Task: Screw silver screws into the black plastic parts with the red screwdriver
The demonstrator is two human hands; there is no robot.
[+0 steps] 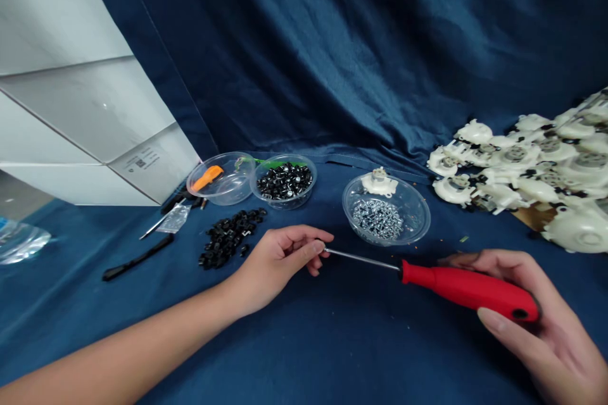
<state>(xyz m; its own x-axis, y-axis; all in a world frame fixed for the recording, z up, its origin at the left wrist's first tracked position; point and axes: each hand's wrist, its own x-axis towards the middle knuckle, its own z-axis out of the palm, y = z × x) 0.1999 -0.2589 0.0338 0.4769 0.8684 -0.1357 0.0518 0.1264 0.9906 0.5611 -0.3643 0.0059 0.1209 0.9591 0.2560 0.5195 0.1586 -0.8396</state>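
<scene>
In the head view, your right hand (527, 304) has its grip wrapped around the handle of the red screwdriver (475, 291), and the shaft runs to your left hand (273, 262). Your left grip is closed in a pinch at the tip; you can't tell whether it also holds a small piece. The screwdriver is above the blue-covered bench (332, 342), its handle between 3 and 4 o'clock from the tip. From that tip, the bowl (418, 218) of screws (377, 220) sits at 2 o'clock, a white part (379, 185) against its far side. Black caps (285, 182) fill a tub at 11; loose black pieces (228, 237) lie at 9.
</scene>
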